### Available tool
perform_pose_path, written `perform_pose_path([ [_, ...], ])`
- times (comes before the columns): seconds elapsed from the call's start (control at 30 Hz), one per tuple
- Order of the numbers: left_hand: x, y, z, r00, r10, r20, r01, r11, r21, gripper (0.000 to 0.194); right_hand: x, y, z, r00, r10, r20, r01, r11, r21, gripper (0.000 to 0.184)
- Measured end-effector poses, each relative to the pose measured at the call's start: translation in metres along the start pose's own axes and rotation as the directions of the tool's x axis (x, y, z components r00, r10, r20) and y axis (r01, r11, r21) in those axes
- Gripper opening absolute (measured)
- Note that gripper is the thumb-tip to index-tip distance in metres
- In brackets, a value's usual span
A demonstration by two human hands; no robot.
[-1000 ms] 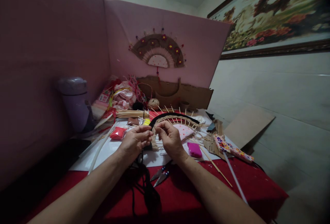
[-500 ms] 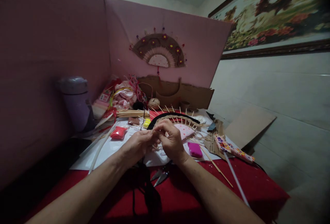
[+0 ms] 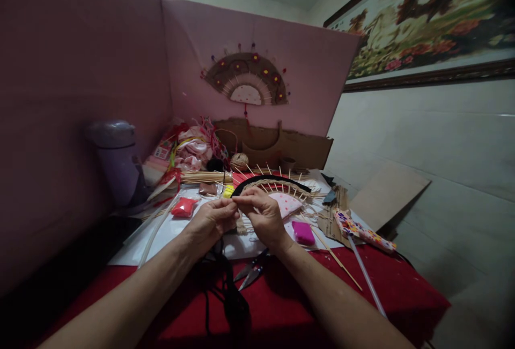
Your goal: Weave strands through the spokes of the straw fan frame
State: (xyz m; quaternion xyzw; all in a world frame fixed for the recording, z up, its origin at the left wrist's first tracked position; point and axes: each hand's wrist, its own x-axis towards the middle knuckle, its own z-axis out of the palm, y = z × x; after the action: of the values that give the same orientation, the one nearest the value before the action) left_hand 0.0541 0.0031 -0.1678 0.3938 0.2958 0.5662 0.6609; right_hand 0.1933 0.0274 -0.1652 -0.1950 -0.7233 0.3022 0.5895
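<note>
A half-made fan (image 3: 281,191) of thin wooden sticks, woven tan cord and a black band lies on white paper (image 3: 169,234) on the red cloth. A pink dotted piece sits at its centre. My left hand (image 3: 209,223) and my right hand (image 3: 263,215) meet at the fan's left end, fingertips pinched together on the cord or band there; what exactly they grip is hidden. Black cord (image 3: 225,284) trails from under the hands toward me.
Scissors (image 3: 249,274) lie just below my hands. A magenta block (image 3: 302,232), a red packet (image 3: 184,207), a stick bundle (image 3: 203,177), a twine ball (image 3: 239,161), a lilac flask (image 3: 116,158) and a patterned stick (image 3: 362,231) surround the work. A finished fan (image 3: 246,78) hangs on the pink board.
The hands have stayed at the fan's left end, the fingertips closing together and shifting slightly; the fan has not moved.
</note>
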Motion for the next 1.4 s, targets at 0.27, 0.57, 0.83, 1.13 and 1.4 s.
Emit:
perform_pose_path([
  [0.27, -0.0002, 0.0027, 0.0053, 0.995, 0.033, -0.091, -0.025, 0.995, 0.094, 0.016, 0.0031, -0.0004, -0.0024, 0.940, 0.338, -0.034, -0.308, 0.891, 0.334, 0.022],
  [0.57, -0.0008, 0.0025, 0.0058, 0.979, 0.074, -0.189, -0.045, 0.988, 0.151, 0.012, -0.0010, 0.0013, -0.0016, 0.975, 0.224, -0.010, -0.222, 0.971, 0.094, 0.024],
  [0.83, 0.0028, 0.0001, -0.0005, 0.962, 0.033, -0.271, -0.010, 0.996, 0.088, 0.002, -0.0065, 0.0050, -0.0036, 0.983, -0.051, 0.179, 0.122, 0.901, -0.417, 0.045],
  [1.13, -0.0006, 0.0030, 0.0049, 0.973, 0.099, -0.210, -0.061, 0.982, 0.181, 0.017, -0.0043, 0.0034, -0.0028, 0.991, 0.132, 0.020, -0.131, 0.989, -0.073, 0.037],
  [1.4, -0.0002, -0.0019, 0.0068, 0.991, 0.129, -0.043, -0.107, 0.934, 0.341, 0.024, -0.0027, -0.0009, -0.0019, 0.986, 0.163, 0.046, -0.166, 0.983, 0.080, 0.035],
])
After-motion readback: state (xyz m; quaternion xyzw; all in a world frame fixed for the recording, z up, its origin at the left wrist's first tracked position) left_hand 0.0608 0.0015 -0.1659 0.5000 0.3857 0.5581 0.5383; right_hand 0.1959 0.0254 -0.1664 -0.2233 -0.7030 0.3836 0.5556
